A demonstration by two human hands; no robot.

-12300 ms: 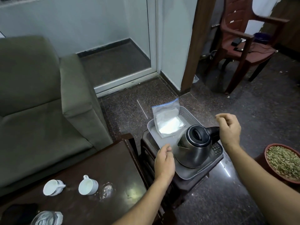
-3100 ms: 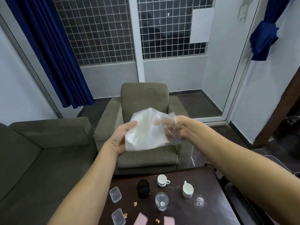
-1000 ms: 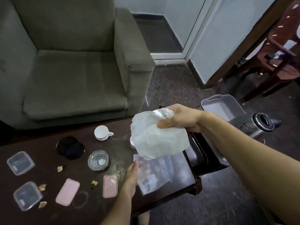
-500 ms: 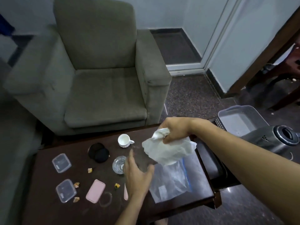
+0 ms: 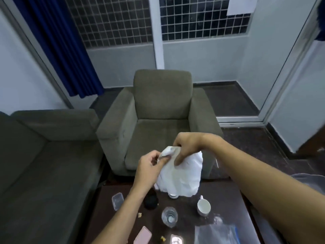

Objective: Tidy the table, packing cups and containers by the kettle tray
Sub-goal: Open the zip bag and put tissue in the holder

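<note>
Armchair (image 5: 161, 120) dead ahead, sofa (image 5: 44, 164) on your left. Dark worktop (image 5: 226, 205) sits below, close to you. White bag (image 5: 182, 175) is up in the air over the worktop's far edge, long axis vertical, bunched neck on top, body drooping. Clear zip bag (image 5: 216, 233) lies flat at the worktop's near right.

Both hands are at the bag's neck. Your right hand (image 5: 186, 147) comes over the top, fingers curled down round the bunched plastic. Your left hand (image 5: 149, 164) pinches the neck's left tip between thumb and fingers. Right sits higher, left lower and nearer you. Neither is free.

Cup (image 5: 204, 206) stands below the bag and to its right, on your right hand's side. Second cup (image 5: 173, 196) peeks out under the bag's bottom edge. Glass (image 5: 169, 216) is just nearer you, centre. Container (image 5: 117, 200) lies just left of your left forearm.

Likely the neck gets worked first. Everything to pack lies straight beneath the bag. Kettle tray isn't clearly in view. The grey rim (image 5: 309, 178) far right could be it, can't tell.
</note>
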